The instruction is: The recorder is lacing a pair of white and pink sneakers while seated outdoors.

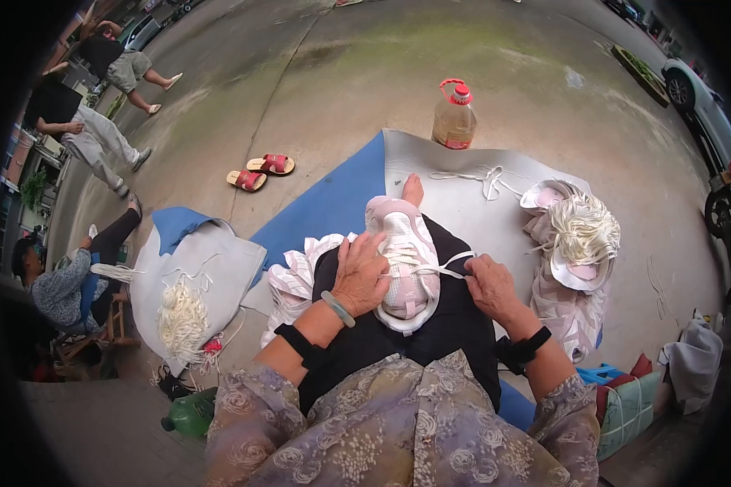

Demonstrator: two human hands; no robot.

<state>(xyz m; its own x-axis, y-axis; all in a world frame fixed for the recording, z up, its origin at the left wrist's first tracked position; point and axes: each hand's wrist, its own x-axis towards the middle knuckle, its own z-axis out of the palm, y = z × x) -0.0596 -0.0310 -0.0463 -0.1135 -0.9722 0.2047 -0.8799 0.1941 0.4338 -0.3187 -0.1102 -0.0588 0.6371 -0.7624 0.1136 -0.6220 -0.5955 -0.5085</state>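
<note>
A pale pink and white sneaker (406,302) lies across my lap on black cloth, its toe pointing away from me. White shoelace (452,264) crosses its front, with a loop drawn out to the right. My left hand (359,274) is closed on the sneaker's left side, fingers bent over the lacing; the fingertips are partly hidden. On the other side, my right hand (492,284) pinches the drawn-out lace. Pink and white shoe pieces (294,276) are heaped by my left leg. More shoe pieces (567,312) lie at the right, topped by a bundle of white laces (586,231).
Another lace bundle (183,325) lies on grey sheeting (154,284) at left. Beyond the blue and grey mat (333,195) are red sandals (272,165) and a red-capped jug (455,122). People (97,138) are at far left; a green bottle (193,412) lies near left.
</note>
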